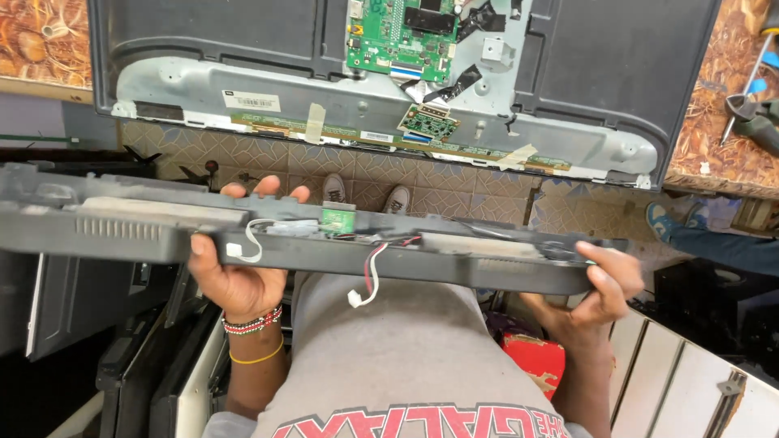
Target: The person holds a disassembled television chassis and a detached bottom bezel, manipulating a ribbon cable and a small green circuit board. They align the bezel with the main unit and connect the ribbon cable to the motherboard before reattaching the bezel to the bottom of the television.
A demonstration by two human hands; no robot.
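Dark grey plastic, long and narrow: a back cover strip [324, 243] off a flat television is held across the person's lap, level and lengthwise. The left hand [235, 272] is clenched around it from below near its middle, fingertips showing over the far edge; the right hand [607, 280] grips its right end. A small green board [335, 217] sits in the strip, and red, black and white wires [369, 280] with a loose white plug dangle from it, touching nothing.

By the look of it the stripping-down is well along. The television chassis [389, 122] lies face down with its back off, bare metal frame, a green main board [402, 36] at the top edge and a smaller board [428, 122] near the lower edge all exposed. The boards are not yet out, and bits of tape remain on the frame.

The table [722, 138] beneath has a brown patterned cover; a screwdriver [751, 81] rests at its right edge. The floor [454, 191] is patterned tile; other dark panels [154, 357] lean at the left, and another person's shoe [665, 221] shows at the right
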